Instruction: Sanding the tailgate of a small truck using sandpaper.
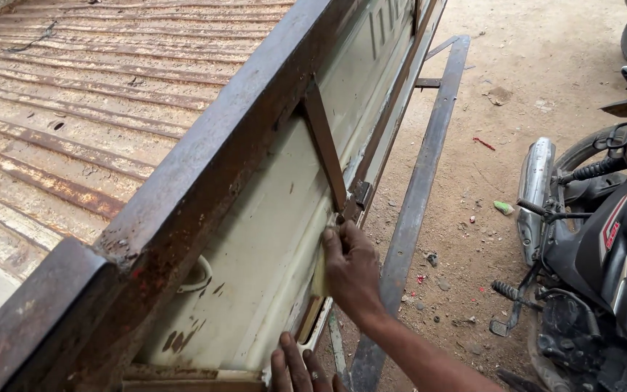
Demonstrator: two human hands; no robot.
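My right hand [353, 272] presses a small yellowish pad [320, 277] against the cream-painted outer face of a truck's side panel [270, 232], just below a rusty diagonal brace [324, 145] and its hinge bracket [357, 197]. The fingers are closed around the pad. My left hand [295, 370], with a ring on one finger, shows only partly at the bottom edge. Its fingers lie flat on the panel's lower rim and hold nothing.
The panel's rusty top rail [205, 160] runs diagonally, with the corrugated rusty truck bed [74, 109] to its left. A steel frame bar [422, 174] runs alongside, below the panel. A black motorcycle [604, 247] stands on the dirt ground [517, 65] to the right.
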